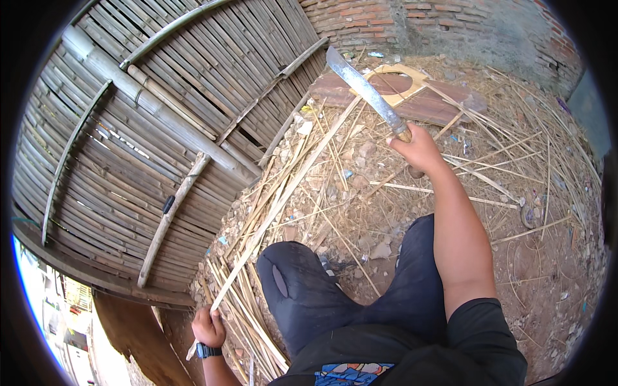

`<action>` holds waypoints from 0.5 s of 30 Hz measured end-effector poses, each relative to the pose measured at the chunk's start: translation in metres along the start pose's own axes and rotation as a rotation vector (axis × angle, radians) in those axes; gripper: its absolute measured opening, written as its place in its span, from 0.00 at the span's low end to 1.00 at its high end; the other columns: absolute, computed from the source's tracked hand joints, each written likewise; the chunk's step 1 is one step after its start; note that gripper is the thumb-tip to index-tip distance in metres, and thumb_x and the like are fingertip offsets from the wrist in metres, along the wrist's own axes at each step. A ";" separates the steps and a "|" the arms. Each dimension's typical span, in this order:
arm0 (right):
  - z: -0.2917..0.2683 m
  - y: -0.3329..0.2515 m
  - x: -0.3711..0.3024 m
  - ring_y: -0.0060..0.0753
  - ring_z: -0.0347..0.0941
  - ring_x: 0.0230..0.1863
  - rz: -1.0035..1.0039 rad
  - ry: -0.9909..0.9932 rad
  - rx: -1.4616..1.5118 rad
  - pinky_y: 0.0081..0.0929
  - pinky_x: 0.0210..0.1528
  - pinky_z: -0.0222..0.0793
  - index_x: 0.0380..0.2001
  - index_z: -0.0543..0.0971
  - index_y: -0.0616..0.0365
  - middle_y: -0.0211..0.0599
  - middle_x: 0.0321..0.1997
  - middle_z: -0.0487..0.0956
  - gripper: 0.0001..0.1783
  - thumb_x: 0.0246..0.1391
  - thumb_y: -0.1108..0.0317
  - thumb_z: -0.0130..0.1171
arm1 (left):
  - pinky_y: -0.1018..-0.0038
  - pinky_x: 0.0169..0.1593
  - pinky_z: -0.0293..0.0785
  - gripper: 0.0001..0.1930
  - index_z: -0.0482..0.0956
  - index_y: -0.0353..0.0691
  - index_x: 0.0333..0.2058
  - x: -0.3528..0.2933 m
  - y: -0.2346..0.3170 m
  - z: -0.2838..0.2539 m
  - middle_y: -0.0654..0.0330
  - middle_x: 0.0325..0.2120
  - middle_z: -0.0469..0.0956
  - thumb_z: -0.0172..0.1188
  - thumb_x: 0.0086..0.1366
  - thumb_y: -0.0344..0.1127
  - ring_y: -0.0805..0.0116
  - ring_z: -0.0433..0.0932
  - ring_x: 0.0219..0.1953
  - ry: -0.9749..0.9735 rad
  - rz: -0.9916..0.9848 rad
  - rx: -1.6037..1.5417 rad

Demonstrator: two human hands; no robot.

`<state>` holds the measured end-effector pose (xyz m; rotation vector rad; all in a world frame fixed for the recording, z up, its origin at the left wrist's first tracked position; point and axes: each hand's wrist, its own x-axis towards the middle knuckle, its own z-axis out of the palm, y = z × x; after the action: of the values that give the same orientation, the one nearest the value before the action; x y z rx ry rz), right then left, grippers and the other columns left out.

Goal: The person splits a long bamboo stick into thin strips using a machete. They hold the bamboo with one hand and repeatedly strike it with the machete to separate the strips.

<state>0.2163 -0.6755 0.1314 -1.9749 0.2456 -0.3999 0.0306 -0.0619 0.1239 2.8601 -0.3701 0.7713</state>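
Observation:
My right hand (417,149) is wrapped round the wooden handle of a machete (364,87), whose long, worn blade points up and to the left. Low at the left, my left hand (209,327) is closed on the near end of a long, pale bamboo strip (290,180). That strip slants away up and to the right, its far end close to the blade; whether the two touch, I cannot tell. Beyond the blade, a yellowish board with a round hole (415,83) lies on a reddish-brown plank (444,114).
A bamboo slat wall (161,122) rises at the left, and a brick wall (360,27) stands at the back. Loose bamboo strips (257,328) are heaped beside my left leg. More strips, shavings and stones litter the dirt ground (508,257). My bent knees (290,270) are between my arms.

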 end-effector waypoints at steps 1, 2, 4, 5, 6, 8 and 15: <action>0.003 -0.007 -0.002 0.37 0.77 0.34 0.004 -0.033 -0.019 0.36 0.42 0.72 0.49 0.78 0.65 0.41 0.30 0.80 0.27 0.50 0.58 0.70 | 0.57 0.28 0.71 0.17 0.80 0.35 0.36 0.000 0.000 0.001 0.48 0.23 0.76 0.51 0.72 0.43 0.44 0.76 0.25 0.006 0.007 0.007; 0.005 -0.010 -0.004 0.39 0.77 0.35 0.008 -0.066 -0.038 0.38 0.44 0.72 0.50 0.78 0.65 0.43 0.31 0.81 0.29 0.50 0.57 0.71 | 0.57 0.28 0.70 0.16 0.80 0.35 0.36 -0.001 0.000 0.001 0.48 0.23 0.76 0.51 0.72 0.43 0.45 0.76 0.25 -0.001 -0.003 -0.003; 0.008 -0.010 -0.003 0.39 0.77 0.35 -0.066 -0.101 -0.113 0.38 0.44 0.71 0.51 0.79 0.63 0.44 0.32 0.81 0.29 0.50 0.57 0.71 | 0.57 0.28 0.70 0.16 0.80 0.35 0.36 0.000 0.000 0.003 0.48 0.23 0.76 0.51 0.72 0.42 0.45 0.76 0.25 -0.004 -0.017 -0.027; 0.010 -0.007 -0.003 0.39 0.77 0.34 -0.104 -0.120 -0.151 0.38 0.44 0.71 0.52 0.79 0.63 0.44 0.33 0.81 0.29 0.49 0.57 0.71 | 0.57 0.28 0.70 0.16 0.80 0.35 0.36 0.001 0.000 0.005 0.48 0.23 0.76 0.51 0.72 0.42 0.45 0.76 0.25 0.000 -0.006 -0.028; 0.013 -0.005 -0.004 0.41 0.80 0.31 -0.181 -0.025 -0.131 0.37 0.38 0.73 0.51 0.79 0.62 0.48 0.31 0.82 0.26 0.50 0.60 0.69 | 0.57 0.28 0.70 0.15 0.80 0.35 0.37 0.001 0.001 0.004 0.48 0.23 0.76 0.51 0.72 0.42 0.45 0.76 0.24 0.002 0.003 -0.026; 0.008 -0.004 -0.001 0.41 0.80 0.32 -0.081 -0.023 -0.097 0.38 0.39 0.73 0.51 0.79 0.61 0.48 0.31 0.82 0.26 0.50 0.60 0.70 | 0.57 0.28 0.71 0.15 0.80 0.35 0.37 0.002 0.001 0.004 0.48 0.23 0.76 0.51 0.72 0.41 0.45 0.76 0.24 0.006 0.012 -0.017; 0.010 -0.010 -0.003 0.45 0.80 0.39 -0.067 -0.107 -0.082 0.39 0.50 0.71 0.50 0.79 0.61 0.47 0.34 0.83 0.26 0.51 0.59 0.71 | 0.56 0.29 0.71 0.14 0.80 0.35 0.38 0.001 -0.002 0.006 0.48 0.23 0.77 0.52 0.72 0.40 0.44 0.76 0.25 0.011 -0.009 -0.011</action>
<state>0.2172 -0.6617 0.1355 -2.0827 0.1297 -0.3297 0.0351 -0.0613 0.1187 2.8445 -0.3580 0.7800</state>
